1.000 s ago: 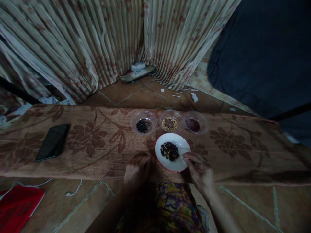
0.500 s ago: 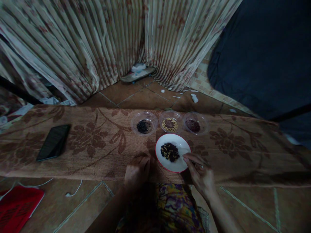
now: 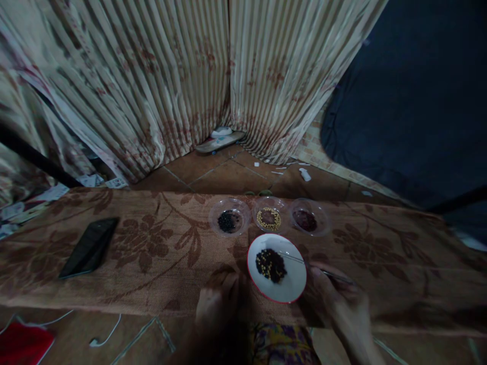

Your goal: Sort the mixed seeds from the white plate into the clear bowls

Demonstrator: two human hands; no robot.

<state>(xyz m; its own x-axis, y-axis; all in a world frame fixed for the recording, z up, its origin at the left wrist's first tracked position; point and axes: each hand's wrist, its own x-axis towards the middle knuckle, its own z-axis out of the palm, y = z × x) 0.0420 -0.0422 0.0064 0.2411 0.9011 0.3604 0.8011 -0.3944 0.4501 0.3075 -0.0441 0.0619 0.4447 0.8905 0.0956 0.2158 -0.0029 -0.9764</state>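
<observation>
A white plate with a red rim (image 3: 294, 284) holds a heap of mixed dark and yellow beans (image 3: 271, 265). Right of it, my right hand (image 3: 338, 294) is closed around thin metal tweezers (image 3: 337, 277), whose prongs reach over the plate beside the heap. My left hand (image 3: 217, 296) rests on the cloth left of the plate, fingers curled in, with nothing visible in them. Behind the plate stand three clear plastic bowls: one with black beans (image 3: 227, 221), one with yellow beans (image 3: 268, 219), one with dark red beans (image 3: 305, 221).
A patterned brown cloth (image 3: 152, 274) covers the long low table. A dark phone or tablet (image 3: 89, 248) lies at the left. Beyond are a skateboard (image 3: 220, 143), striped curtains (image 3: 182, 76) and white scraps on the tiled floor. A red bag (image 3: 25, 342) and white earphones (image 3: 99, 342) lie near left.
The view has tilted up, so the table sits lower in the picture. My right hand has drawn back rightward from the plate's rim with the tweezers. My left hand stays on the cloth.
</observation>
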